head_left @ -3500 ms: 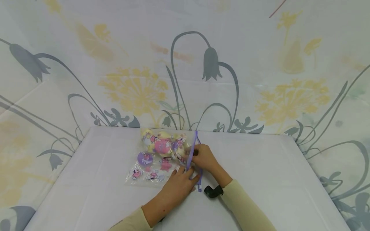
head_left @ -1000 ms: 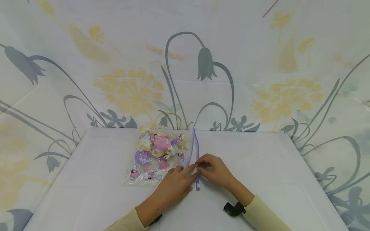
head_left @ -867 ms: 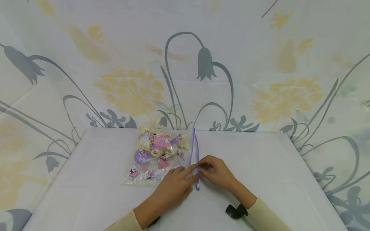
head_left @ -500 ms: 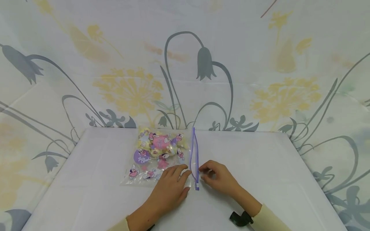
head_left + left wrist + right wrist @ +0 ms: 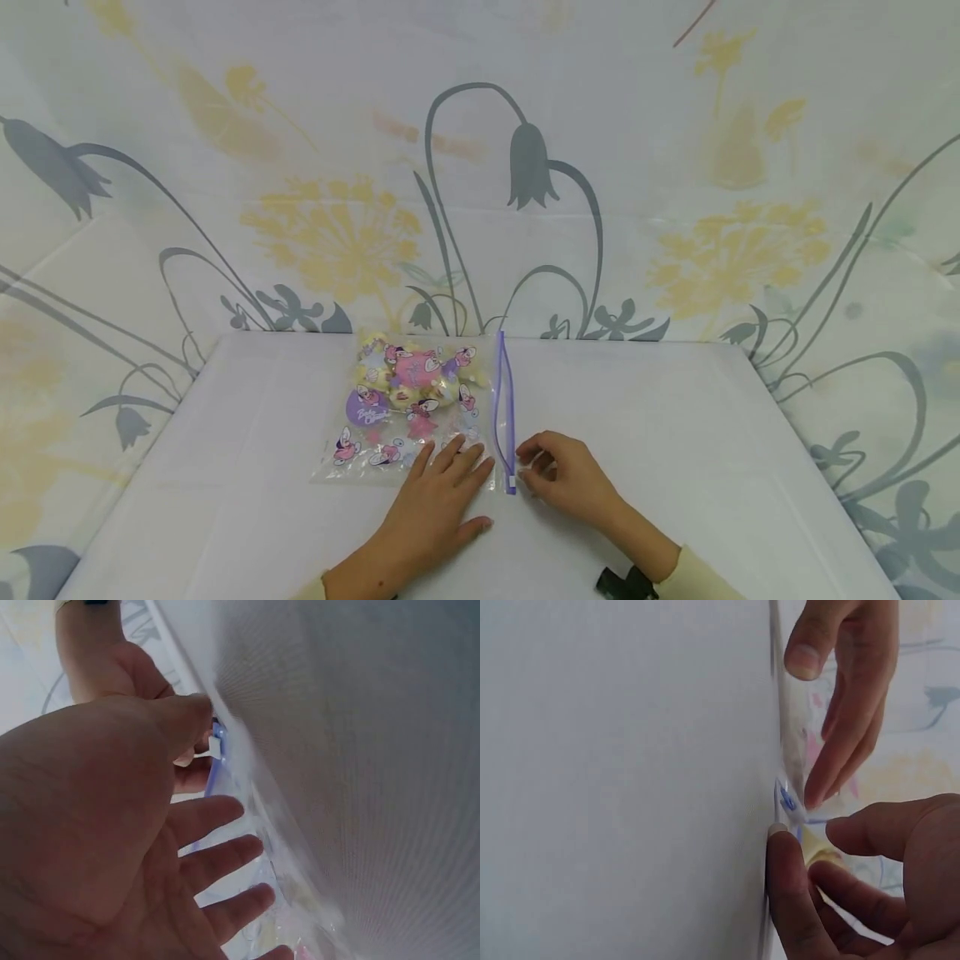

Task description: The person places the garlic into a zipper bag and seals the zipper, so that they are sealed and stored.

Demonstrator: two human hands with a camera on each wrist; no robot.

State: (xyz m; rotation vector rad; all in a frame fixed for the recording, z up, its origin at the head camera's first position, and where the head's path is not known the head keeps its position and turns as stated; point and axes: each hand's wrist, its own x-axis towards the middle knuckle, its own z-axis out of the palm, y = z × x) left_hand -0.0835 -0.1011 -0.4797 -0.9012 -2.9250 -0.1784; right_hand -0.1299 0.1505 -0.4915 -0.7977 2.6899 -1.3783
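Observation:
A clear zip bag [image 5: 367, 408] printed with pink and purple cartoon figures lies flat, with pale yellow lumpy contents [image 5: 405, 396] in its far half. Its purple zip strip [image 5: 512, 400] runs along the right side, the two edges bowed apart in the middle. A small white slider [image 5: 512, 481] sits at the strip's near end. My left hand [image 5: 435, 504] rests with spread fingers on the bag's near right part. Just right of the slider is my right hand [image 5: 572, 479], fingers loosely bent. In the right wrist view, its thumb [image 5: 847, 829] and index finger stand apart, nothing between them.
A white-covered table [image 5: 675, 433] lies beneath the bag and hands. Behind it rises a cloth backdrop [image 5: 637, 150] with grey and yellow flower prints. A black strap-like device [image 5: 626, 583] is at the right wrist.
My right hand has left the bag's mouth and moved right and nearer, down to the slider's end. My left hand has drawn back from the zip strip and spread its fingers. The mouth has narrowed.

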